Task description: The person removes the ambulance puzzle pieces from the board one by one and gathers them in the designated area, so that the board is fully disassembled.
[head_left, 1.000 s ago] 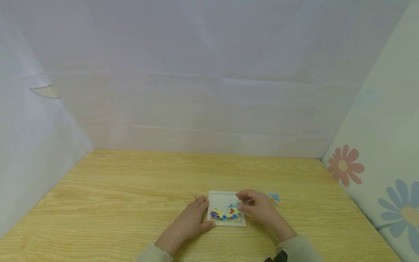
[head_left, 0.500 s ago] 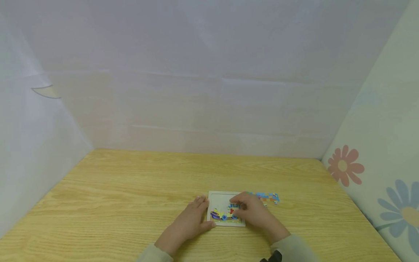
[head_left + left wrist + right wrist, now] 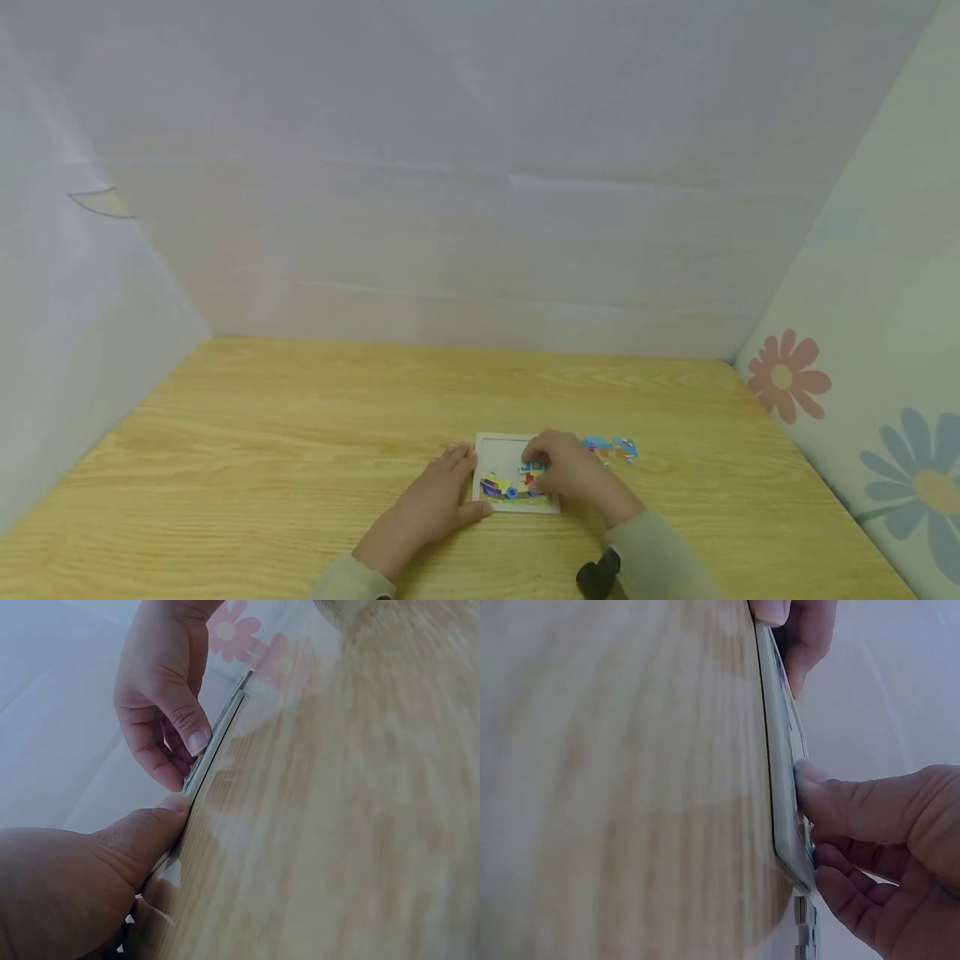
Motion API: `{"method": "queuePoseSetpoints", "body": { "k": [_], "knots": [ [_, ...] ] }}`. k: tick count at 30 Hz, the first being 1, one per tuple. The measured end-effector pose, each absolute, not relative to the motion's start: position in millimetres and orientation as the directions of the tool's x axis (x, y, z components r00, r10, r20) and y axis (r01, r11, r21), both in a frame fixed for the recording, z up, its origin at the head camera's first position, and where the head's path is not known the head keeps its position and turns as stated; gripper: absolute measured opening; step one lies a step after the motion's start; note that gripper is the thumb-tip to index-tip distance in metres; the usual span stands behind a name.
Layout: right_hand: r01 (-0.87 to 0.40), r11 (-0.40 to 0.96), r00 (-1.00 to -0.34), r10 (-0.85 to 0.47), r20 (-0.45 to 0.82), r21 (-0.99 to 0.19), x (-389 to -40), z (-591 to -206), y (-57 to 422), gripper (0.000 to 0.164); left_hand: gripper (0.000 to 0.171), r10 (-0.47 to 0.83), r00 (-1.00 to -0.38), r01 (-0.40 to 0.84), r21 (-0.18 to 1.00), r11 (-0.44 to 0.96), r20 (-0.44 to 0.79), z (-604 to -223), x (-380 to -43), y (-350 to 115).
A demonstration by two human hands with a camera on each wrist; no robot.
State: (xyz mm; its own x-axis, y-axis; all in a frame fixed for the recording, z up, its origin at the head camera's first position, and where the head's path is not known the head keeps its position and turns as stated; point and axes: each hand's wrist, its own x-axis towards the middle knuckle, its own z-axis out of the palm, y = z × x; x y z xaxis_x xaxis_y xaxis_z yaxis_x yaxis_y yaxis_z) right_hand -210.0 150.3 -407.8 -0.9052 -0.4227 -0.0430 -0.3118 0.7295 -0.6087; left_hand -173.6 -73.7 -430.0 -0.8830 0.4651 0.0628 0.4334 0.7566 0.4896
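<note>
A small square puzzle tray (image 3: 498, 452) with a pale frame lies on the table. Its lower part holds fitted pieces (image 3: 512, 492) showing a yellow vehicle with blue wheels; the upper left is bare board. My left hand (image 3: 431, 500) holds the tray's near left corner, fingers along the left side and thumb (image 3: 154, 825) at the near edge. Over the tray's right side my right hand (image 3: 576, 473) pinches a puzzle piece, mostly hidden by the fingers. In the right wrist view the right thumb (image 3: 829, 799) lies close on the tray's face.
Several loose puzzle pieces (image 3: 618, 448), blue and orange, lie just right of the tray. The wooden table (image 3: 300, 433) meets pale cloth walls at the back and sides, the right one printed with flowers (image 3: 782, 377). A black device (image 3: 597, 575) sits at the right wrist.
The right hand has moved left and down over the tray's right side, uncovering more loose pieces. The left hand and the tray have stayed put.
</note>
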Motion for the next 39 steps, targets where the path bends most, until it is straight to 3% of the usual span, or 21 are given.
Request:
{"method": "queuePoseSetpoints", "body": {
  "k": [9,39],
  "knots": [
    [-0.309,0.738,-0.897,-0.436,-0.074,-0.600,-218.8,-403.9,146.9,0.018,0.073,0.463,-0.884,0.431,0.495,0.754,0.063,-429.8,-174.5,-73.3],
    [-0.310,0.741,-0.912,-0.409,-0.034,-0.595,-217.0,-410.1,147.1,0.031,0.076,0.463,-0.885,0.425,0.501,0.754,0.054,-431.7,-172.7,-73.4]
  ]
}}
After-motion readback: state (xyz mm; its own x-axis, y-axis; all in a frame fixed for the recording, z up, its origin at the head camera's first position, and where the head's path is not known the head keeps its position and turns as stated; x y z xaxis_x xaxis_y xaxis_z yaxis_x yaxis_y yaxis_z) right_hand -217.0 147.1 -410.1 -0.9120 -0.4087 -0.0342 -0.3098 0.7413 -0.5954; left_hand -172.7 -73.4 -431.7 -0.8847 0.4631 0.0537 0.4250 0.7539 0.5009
